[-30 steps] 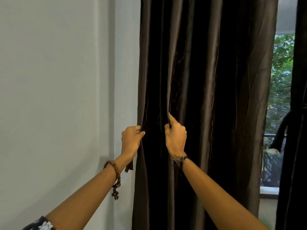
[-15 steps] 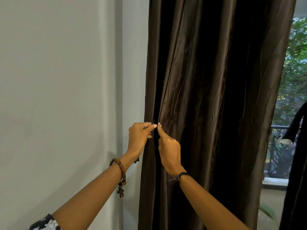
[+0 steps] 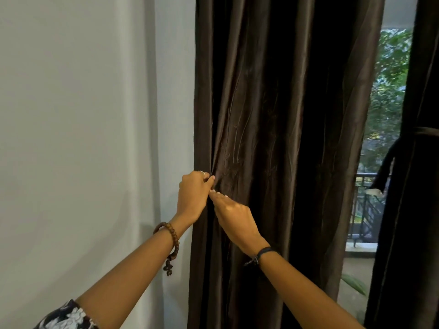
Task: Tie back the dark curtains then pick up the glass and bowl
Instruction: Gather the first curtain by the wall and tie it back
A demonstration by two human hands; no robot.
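Dark curtain hung beside the grey wall; its left edge fold is pinched by the left hand. Fabric just below is pinched by the right hand, fingertips touching the left. Second curtain seen tied back at right.

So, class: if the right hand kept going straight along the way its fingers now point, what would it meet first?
The right hand points up-left; its fingertips already sit by the left hand at the dark curtain edge. It would likely meet that hand first, though depth is unclear.
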